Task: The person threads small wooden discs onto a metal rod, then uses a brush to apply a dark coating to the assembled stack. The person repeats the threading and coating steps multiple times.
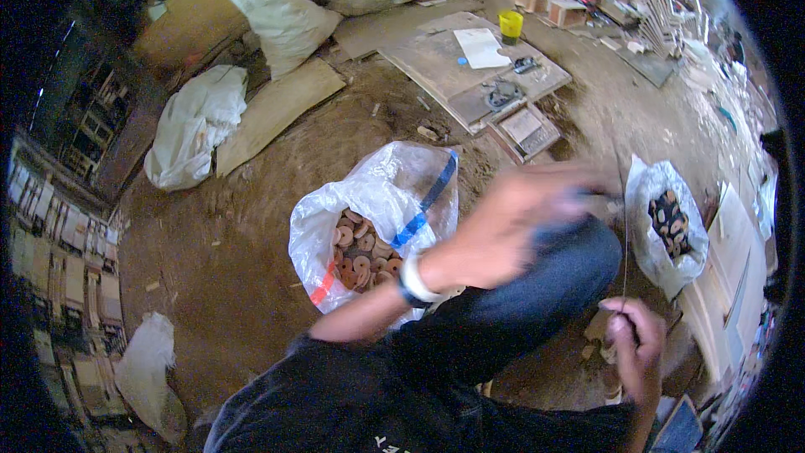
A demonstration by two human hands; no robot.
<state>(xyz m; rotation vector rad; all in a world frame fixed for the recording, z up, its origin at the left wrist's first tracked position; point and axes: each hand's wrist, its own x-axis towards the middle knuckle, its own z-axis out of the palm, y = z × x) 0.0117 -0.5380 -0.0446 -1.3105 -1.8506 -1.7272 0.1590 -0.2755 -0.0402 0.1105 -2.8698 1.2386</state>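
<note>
My right hand (636, 351) is low at the right, fingers pinched on the bottom of a thin dark rod (625, 243) that stands nearly upright. My left hand (537, 216), blurred by motion, reaches across my blue-trousered knee toward the top of that rod; the blur hides whether it holds anything. A white band circles the left wrist. Just left of that arm stands an open clear plastic bag (369, 201) full of several light wooden rings (359, 256). Right of the rod is a smaller white bag (650, 189) with darker rings (671, 220).
I sit on a dirt floor. Behind are flat wooden boards (470, 67) with a paper sheet, tools and a yellow cup (510, 25), white sacks (197, 122) at the left, and stacked wooden pieces (729, 277) along the right edge.
</note>
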